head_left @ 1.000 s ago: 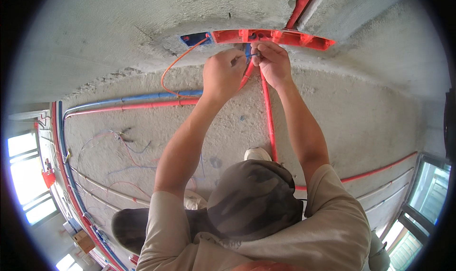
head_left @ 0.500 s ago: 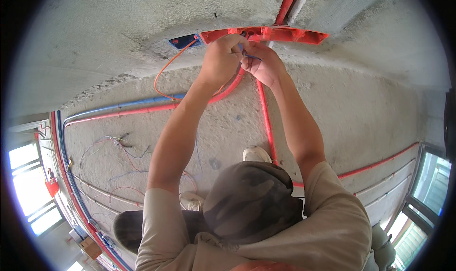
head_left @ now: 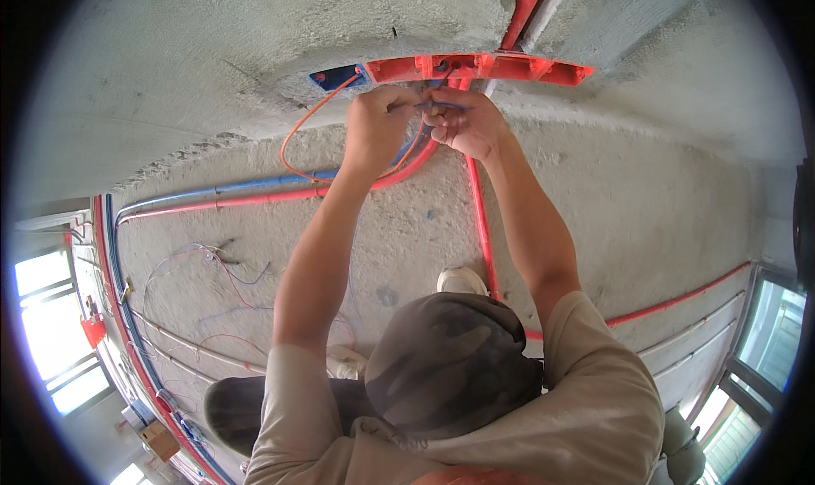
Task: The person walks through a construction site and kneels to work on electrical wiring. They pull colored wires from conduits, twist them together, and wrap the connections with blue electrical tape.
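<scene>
My left hand and my right hand are close together just below a row of red wall boxes. A thin blue wire runs between them. The right fingers are curled around it, and the left thumb and forefinger pinch it at the other side. Its tip is hidden by the fingers. A dark strand rises from near the right fingertips into one of the red boxes. Left of that row sits a blue wall box, from which an orange cable loops down behind my left wrist.
Red conduit and blue conduit bend along the floor to the left. A straight red pipe runs down near my shoe. Loose wires lie at the left. Windows stand at both sides.
Both hands have drawn down and away from the red boxes, and the left has shifted slightly left. More of the blue wire and the box openings now shows.
</scene>
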A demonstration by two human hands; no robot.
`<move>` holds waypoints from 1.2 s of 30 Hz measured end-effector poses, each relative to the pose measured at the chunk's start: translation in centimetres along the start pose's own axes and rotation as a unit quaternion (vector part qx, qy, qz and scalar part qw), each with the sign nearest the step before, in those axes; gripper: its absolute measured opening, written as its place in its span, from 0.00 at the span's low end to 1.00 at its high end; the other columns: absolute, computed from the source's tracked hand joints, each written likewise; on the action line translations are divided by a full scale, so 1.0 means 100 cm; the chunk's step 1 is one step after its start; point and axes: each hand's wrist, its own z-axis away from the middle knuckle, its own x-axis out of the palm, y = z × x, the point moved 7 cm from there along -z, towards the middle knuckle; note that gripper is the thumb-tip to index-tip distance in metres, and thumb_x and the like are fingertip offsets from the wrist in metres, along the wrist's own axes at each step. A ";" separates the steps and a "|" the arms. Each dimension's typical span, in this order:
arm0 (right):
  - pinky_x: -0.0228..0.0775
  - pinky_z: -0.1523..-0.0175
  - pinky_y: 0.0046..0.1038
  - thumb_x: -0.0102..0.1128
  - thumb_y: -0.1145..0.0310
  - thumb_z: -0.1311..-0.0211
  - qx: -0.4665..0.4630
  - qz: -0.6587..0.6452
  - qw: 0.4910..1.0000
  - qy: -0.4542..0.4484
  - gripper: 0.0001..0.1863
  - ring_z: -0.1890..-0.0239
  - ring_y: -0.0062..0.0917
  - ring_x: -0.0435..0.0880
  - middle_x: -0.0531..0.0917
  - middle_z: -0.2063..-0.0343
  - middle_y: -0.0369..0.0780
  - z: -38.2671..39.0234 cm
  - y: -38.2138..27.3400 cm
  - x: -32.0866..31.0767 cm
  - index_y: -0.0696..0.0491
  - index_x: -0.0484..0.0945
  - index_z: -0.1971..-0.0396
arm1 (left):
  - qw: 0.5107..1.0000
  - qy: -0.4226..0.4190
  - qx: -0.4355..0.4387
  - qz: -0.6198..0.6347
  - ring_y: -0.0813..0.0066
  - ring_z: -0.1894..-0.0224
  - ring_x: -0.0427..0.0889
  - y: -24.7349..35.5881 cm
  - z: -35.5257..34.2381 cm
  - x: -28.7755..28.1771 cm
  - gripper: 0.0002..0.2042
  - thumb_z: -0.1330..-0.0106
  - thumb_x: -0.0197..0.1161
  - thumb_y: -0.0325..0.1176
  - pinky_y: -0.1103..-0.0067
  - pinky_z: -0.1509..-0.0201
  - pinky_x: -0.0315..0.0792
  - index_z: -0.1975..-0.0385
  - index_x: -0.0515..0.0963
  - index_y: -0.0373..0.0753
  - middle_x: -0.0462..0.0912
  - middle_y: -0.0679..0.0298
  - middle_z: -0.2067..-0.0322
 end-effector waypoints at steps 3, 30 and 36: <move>0.73 0.68 0.23 0.59 0.69 0.30 -0.003 -0.008 1.000 -0.007 0.10 0.69 0.23 0.80 0.82 0.69 0.40 0.001 0.001 0.001 0.61 0.80 0.57 | 1.000 -0.002 0.014 0.018 0.85 0.73 0.77 -0.001 -0.004 0.005 0.06 0.38 0.65 0.18 0.82 0.69 0.72 0.62 0.84 0.31 0.83 0.67 0.74; 0.63 0.64 0.19 0.51 0.62 0.20 -0.306 0.228 0.911 0.157 0.14 0.72 0.12 0.70 0.78 0.70 0.31 0.008 0.039 0.017 0.56 0.81 0.59 | 0.953 0.129 -0.133 0.239 0.76 0.70 0.84 -0.022 0.048 0.022 0.07 0.38 0.62 0.18 0.78 0.63 0.78 0.62 0.83 0.24 0.87 0.57 0.71; 0.64 0.62 0.18 0.51 0.59 0.20 -0.282 0.138 0.942 0.119 0.16 0.69 0.12 0.71 0.80 0.70 0.32 0.006 0.050 0.025 0.56 0.80 0.60 | 0.950 0.133 -0.113 0.259 0.76 0.72 0.83 -0.018 0.040 0.014 0.04 0.37 0.62 0.18 0.80 0.66 0.75 0.66 0.81 0.26 0.86 0.56 0.72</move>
